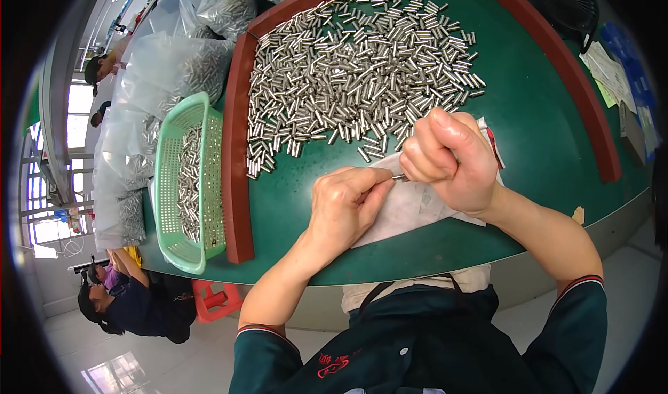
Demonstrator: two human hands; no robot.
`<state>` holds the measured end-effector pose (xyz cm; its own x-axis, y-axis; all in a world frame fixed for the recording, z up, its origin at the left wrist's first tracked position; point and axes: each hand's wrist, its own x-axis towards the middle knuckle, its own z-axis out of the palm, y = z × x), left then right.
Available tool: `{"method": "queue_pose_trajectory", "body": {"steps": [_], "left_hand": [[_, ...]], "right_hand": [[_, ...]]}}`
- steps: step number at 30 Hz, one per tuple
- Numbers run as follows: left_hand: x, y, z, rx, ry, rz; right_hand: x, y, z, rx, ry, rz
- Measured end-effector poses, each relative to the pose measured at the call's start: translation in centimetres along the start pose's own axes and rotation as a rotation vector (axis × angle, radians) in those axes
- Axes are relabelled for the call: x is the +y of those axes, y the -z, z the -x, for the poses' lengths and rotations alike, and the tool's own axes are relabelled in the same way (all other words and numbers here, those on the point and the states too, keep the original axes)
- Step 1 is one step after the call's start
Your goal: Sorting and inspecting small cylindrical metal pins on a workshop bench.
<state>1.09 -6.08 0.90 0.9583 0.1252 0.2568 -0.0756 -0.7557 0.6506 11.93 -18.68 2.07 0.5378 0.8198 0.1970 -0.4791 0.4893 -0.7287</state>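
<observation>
My left hand (348,203) is closed in a pinch on a small metal pin (399,178), of which only a short bit shows. Against that pin's other side, my right hand (456,161) is curled into a fist with the thumb on top; whatever lies inside it is hidden. Both hands meet over a whitish cloth (390,227) spread on the green tabletop (518,150). Just beyond them a wide heap of short shiny metal pins (362,74) covers the far part of the table, with a few loose ones near my fingers.
Dark red rails (238,150) border the work surface. Left of them stands a light green plastic basket (212,185) with more pins, beside clear bags (202,67) of metal parts. A black fan (563,4) and papers (609,74) are at the far right. Other people sit at left.
</observation>
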Motion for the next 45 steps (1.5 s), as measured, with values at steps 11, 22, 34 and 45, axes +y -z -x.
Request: {"method": "queue_pose_trajectory", "body": {"steps": [11,22,34,45], "left_hand": [[-0.2,0.0,0.0,-0.039,0.036,0.020],[0.1,0.0,-0.2,-0.056,0.104,0.037],[0.6,-0.1,-0.1,-0.048,0.150,0.076],[0.5,-0.5,-0.2,-0.047,0.143,0.081]], "right_hand": [[0.4,-0.1,0.1,-0.003,0.008,0.010],[0.3,-0.2,0.2,-0.046,0.005,0.037],[0.2,-0.4,0.3,-0.037,0.008,0.155],[0.3,0.2,0.2,-0.012,-0.011,0.048]]}}
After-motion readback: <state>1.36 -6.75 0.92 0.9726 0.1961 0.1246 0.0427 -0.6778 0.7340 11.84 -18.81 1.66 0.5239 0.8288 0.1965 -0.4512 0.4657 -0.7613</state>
